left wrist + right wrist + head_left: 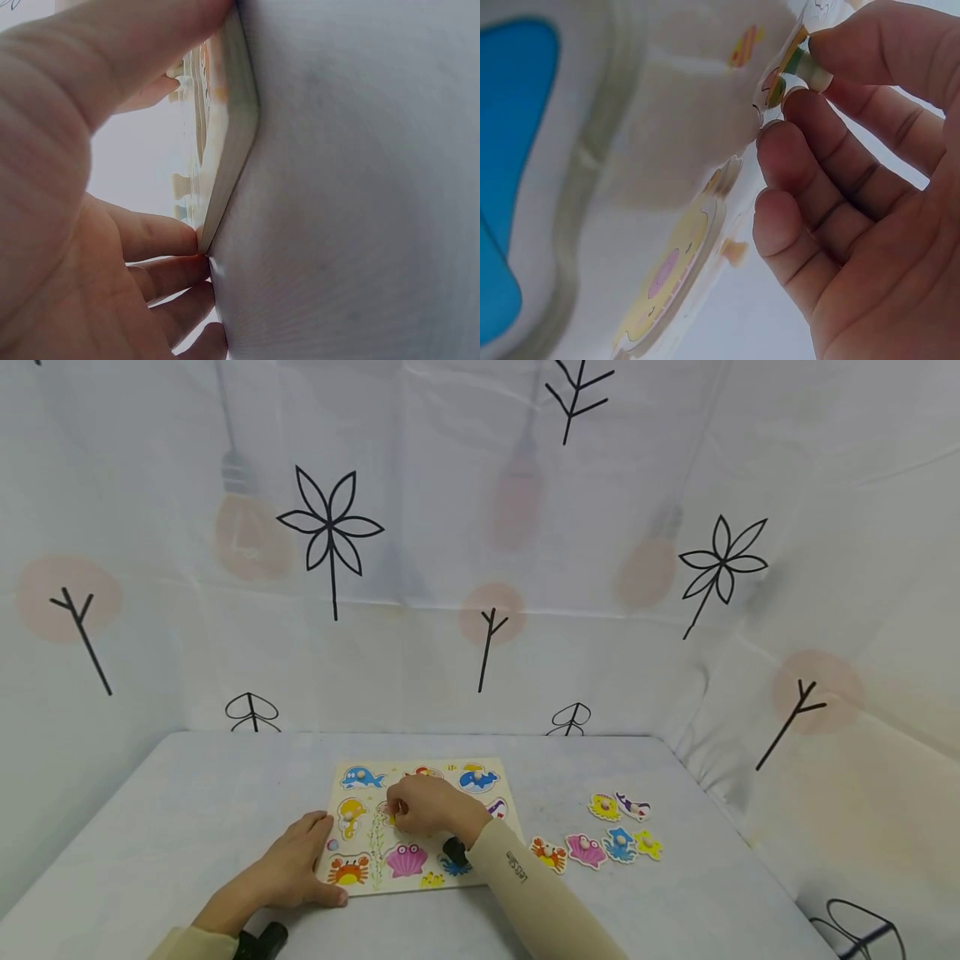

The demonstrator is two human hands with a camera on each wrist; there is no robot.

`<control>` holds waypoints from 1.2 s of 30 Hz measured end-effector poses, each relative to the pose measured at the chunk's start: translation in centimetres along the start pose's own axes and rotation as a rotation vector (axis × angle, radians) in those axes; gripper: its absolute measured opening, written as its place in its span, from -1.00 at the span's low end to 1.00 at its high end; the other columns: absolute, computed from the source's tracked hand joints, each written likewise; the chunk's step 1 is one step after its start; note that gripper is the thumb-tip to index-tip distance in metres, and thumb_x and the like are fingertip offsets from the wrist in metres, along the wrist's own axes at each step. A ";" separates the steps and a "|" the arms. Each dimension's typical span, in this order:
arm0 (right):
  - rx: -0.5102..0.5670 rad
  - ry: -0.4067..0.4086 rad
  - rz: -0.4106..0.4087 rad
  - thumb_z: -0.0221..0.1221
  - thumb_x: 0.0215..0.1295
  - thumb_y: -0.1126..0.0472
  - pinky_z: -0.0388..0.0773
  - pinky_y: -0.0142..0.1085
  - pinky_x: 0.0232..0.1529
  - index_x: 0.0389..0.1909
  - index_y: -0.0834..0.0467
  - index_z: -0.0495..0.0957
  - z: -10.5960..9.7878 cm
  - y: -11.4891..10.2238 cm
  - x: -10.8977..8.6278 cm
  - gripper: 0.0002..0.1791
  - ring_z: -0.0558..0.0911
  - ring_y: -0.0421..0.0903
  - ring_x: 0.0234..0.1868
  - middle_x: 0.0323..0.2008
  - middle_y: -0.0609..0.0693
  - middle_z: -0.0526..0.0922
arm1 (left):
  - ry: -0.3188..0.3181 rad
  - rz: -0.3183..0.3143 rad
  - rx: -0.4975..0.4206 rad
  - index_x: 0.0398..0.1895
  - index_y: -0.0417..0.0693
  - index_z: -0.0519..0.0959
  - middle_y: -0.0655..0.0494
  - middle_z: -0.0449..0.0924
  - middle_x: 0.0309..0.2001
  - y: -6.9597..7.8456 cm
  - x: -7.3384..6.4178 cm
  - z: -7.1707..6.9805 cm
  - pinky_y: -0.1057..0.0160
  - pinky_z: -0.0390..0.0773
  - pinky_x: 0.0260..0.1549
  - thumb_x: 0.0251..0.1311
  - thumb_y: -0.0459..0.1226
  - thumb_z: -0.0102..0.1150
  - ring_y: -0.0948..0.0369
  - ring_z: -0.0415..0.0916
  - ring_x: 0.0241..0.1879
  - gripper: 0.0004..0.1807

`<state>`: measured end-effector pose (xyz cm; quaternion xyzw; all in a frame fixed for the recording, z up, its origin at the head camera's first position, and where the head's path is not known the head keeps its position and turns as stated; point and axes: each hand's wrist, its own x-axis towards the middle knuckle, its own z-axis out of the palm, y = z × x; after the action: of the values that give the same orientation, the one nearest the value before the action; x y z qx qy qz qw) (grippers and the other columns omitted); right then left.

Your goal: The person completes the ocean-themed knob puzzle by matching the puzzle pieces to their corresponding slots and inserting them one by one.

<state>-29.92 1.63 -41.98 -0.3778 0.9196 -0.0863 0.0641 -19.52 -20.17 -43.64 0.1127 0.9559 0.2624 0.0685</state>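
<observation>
A flat wooden puzzle board [442, 763] with sea animal pictures lies on the table. My left hand [292, 860] rests at its near left corner, thumb along the front edge and fingers against the left edge. Over the board's middle, my right hand [431, 810] pinches the small knob [815, 75] of a puzzle piece between thumb and fingertips. That piece shows green and yellow parts [789, 64]; its kind is mostly hidden. Knobbed dolphin [362, 777] and whale [477, 778] pieces sit in the top row, above a yellow seahorse [350, 817].
Right of the board lie loose pieces: a crab [549, 855], a pink shell [586, 851], a blue piece [619, 845], a yellow star-like piece [648, 844], a round yellow piece [604, 807] and a purple-striped piece [633, 807]. A patterned cloth [420, 677] hangs behind the table.
</observation>
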 end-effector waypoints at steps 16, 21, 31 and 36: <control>0.055 0.001 0.054 0.25 0.21 0.10 0.43 -0.43 -0.40 -0.23 -0.10 0.58 -0.4 1.3 -1.5 -0.87 0.44 -0.27 -0.38 -0.43 -0.23 0.47 | -0.013 -0.019 0.003 0.35 -0.44 0.15 -0.38 0.08 0.35 0.2 0.1 -0.1 -0.30 0.10 0.26 -0.48 0.21 0.56 -0.27 0.06 0.31 0.36; 0.061 0.022 0.041 0.24 0.22 0.12 0.43 -0.44 -0.34 -0.18 -0.05 0.59 -0.9 2.2 -3.1 -0.84 0.43 -0.26 -0.36 -0.40 -0.24 0.45 | -0.017 -0.020 0.009 0.35 -0.43 0.16 -0.38 0.08 0.35 0.3 0.2 -0.1 -0.31 0.10 0.25 -0.47 0.21 0.56 -0.27 0.06 0.31 0.35; 0.000 0.035 0.095 0.24 0.22 0.08 0.42 -0.40 -0.32 -0.20 -0.05 0.56 -2.2 4.3 -6.6 -0.85 0.42 -0.25 -0.36 -0.41 -0.25 0.44 | -0.028 -0.029 0.005 0.35 -0.44 0.15 -0.40 0.08 0.35 0.3 0.2 -0.1 -0.31 0.08 0.26 -0.47 0.20 0.56 -0.28 0.04 0.32 0.36; 0.000 0.063 0.119 0.26 0.20 0.09 0.42 -0.38 -0.34 -0.24 -0.02 0.57 -2.7 5.6 -8.5 -0.86 0.42 -0.24 -0.39 -0.44 -0.23 0.46 | -0.027 -0.025 0.012 0.35 -0.44 0.15 -0.39 0.08 0.35 0.2 0.2 -0.1 -0.30 0.08 0.26 -0.47 0.21 0.55 -0.27 0.04 0.32 0.36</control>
<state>-28.25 11.90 -40.02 -0.3197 0.9420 -0.0942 0.0402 -19.70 -19.97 -43.48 0.1045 0.9578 0.2542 0.0838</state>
